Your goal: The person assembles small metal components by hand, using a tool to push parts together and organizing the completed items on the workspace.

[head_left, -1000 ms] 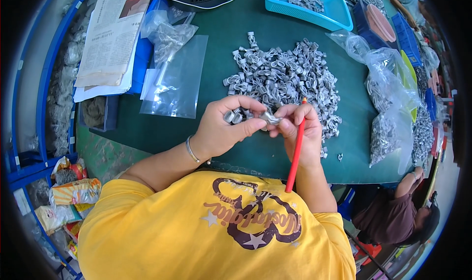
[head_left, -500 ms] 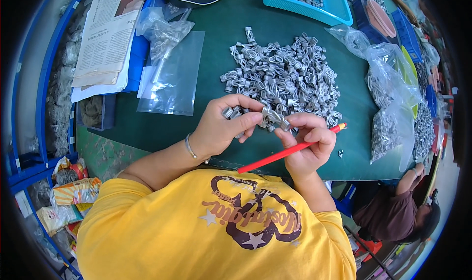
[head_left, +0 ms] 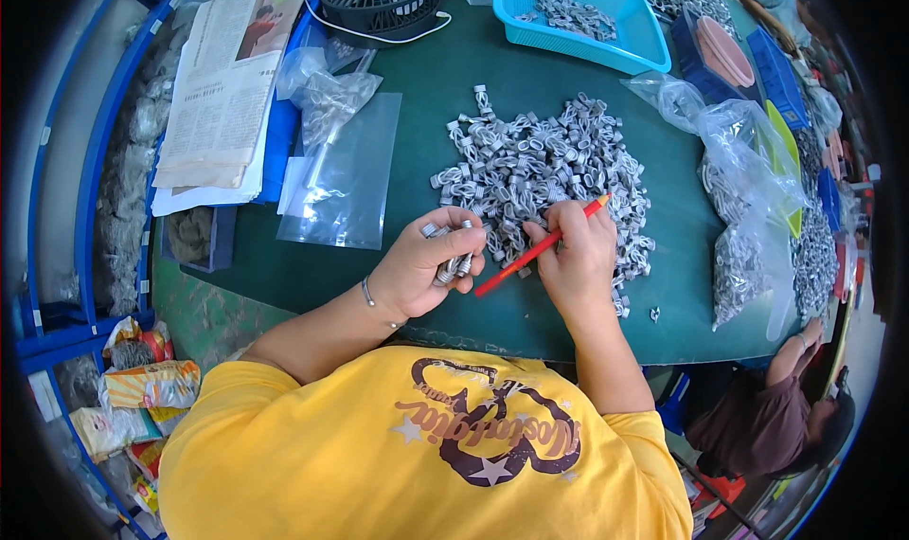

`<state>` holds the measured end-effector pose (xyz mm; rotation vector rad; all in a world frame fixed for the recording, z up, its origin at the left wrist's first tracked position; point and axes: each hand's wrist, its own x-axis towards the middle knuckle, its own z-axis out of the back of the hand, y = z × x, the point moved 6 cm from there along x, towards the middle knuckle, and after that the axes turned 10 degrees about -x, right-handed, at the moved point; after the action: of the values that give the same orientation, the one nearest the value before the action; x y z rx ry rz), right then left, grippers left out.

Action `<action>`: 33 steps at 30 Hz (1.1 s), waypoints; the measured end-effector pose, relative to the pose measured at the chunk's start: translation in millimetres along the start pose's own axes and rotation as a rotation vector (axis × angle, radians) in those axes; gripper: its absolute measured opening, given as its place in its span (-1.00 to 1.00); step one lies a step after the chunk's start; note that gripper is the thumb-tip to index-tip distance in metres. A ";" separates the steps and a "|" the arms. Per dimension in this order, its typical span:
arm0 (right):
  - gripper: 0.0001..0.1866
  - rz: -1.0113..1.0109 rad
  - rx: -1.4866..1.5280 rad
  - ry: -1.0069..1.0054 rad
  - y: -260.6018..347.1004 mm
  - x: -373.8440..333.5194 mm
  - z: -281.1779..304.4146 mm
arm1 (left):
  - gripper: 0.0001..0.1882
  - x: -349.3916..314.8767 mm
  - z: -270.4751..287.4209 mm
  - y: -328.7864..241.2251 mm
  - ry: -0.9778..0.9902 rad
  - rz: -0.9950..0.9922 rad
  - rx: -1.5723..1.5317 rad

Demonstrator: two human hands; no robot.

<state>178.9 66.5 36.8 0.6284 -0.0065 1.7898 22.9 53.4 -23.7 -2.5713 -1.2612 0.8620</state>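
Observation:
My left hand (head_left: 409,273) is closed round several small grey looped pieces with ribbed collars (head_left: 455,265), held just off the near left side of the heap. On the near edge of that heap of like pieces (head_left: 535,156) rests my right hand (head_left: 579,261), fingers bent down toward it. A red pencil (head_left: 509,270) is tucked in the right hand, slanting from lower left to upper right. Whether the right fingertips also pinch a piece is hidden.
One loose piece (head_left: 654,314) lies right of the heap. Clear plastic bags (head_left: 341,185) and newspapers (head_left: 213,104) are at left, a black fan (head_left: 379,0) and turquoise basket (head_left: 653,52) at the back. Filled bags (head_left: 743,208) stand at right; another person (head_left: 757,417) sits beyond.
My hands have parted. The right hand, with the pencil, has moved up onto the heap; the left has drawn in its fingers round the looped pieces. The piece held between both hands is no longer there.

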 end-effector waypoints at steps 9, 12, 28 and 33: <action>-0.74 -0.298 0.770 -0.124 -17.6 -15.5 -5.9 | -0.73 -0.4 -15.0 -6.3 -0.041 -0.122 0.332; -0.75 -0.490 1.274 0.023 -11.5 -15.8 -9.4 | -0.70 -2.4 -23.2 -10.1 -0.004 -0.205 0.448; -0.76 -0.480 1.547 0.121 -5.8 -34.1 -23.7 | -0.77 -13.6 -32.5 -10.8 0.108 -0.295 0.620; -0.70 -0.316 1.378 -0.095 -3.1 -32.9 -10.3 | -0.76 -17.1 -40.5 -13.2 0.146 -0.382 0.725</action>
<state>183.2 41.4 13.4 1.5477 1.2656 1.2436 28.2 53.3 21.9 -1.7278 -1.0790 0.8296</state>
